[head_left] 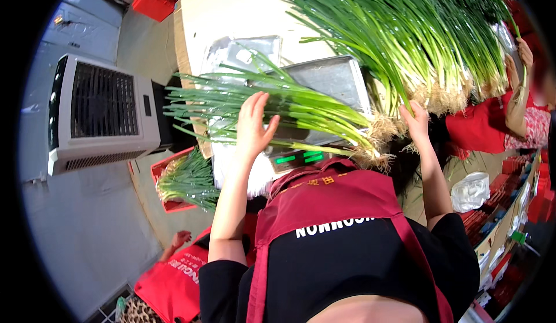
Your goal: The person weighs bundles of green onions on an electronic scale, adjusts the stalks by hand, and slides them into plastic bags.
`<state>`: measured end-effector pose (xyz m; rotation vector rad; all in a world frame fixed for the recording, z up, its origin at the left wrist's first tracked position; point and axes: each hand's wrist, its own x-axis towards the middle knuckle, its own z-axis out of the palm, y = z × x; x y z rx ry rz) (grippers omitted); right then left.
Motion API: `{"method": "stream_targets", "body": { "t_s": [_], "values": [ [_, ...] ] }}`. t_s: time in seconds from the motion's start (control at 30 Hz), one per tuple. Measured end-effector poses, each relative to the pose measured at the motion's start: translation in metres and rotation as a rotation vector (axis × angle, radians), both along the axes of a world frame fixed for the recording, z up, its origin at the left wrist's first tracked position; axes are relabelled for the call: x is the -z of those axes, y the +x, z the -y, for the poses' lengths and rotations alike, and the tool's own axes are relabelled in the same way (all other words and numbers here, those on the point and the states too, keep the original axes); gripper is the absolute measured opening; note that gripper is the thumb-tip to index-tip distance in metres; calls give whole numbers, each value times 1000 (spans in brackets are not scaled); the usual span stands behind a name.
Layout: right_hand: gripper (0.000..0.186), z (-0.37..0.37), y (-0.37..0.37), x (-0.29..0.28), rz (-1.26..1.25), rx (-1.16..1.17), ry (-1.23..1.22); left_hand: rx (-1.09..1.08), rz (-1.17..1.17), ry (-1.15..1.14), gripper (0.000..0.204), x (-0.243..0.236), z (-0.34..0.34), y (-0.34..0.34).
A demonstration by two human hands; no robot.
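A loose bunch of spring onions [313, 108] lies across a metal tray [341, 71] in front of me, roots to the right and green tops to the left. My left hand [253, 127] rests at the leafy part of this bunch, fingers stretched and thumb apart. To the right, my right hand [415, 121] pinches a spring onion stalk [397, 79] close to the big heap of spring onions [423, 39]. Below the tray a scale display [298, 159] glows green, partly hidden by the roots and my apron.
A white air cooler [104, 114] stands left of the table [214, 4]. Beneath the table's left side sits a red crate [174, 206] of spring onions. A co-worker's hands [524, 53] hold onions at the far right; another person in red [179, 276] is at lower left.
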<state>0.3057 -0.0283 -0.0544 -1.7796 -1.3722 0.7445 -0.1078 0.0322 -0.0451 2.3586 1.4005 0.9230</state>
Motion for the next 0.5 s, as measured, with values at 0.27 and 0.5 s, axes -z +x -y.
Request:
{"method": "stream_targets", "body": {
  "t_s": [0.27, 0.5],
  "values": [
    [21, 25, -71, 11, -262, -131, -140, 424, -253, 99, 50, 22, 33, 16],
    [22, 9, -100, 14, 186, -356, -132, 679, -527, 108, 23, 37, 27, 54]
  ]
}}
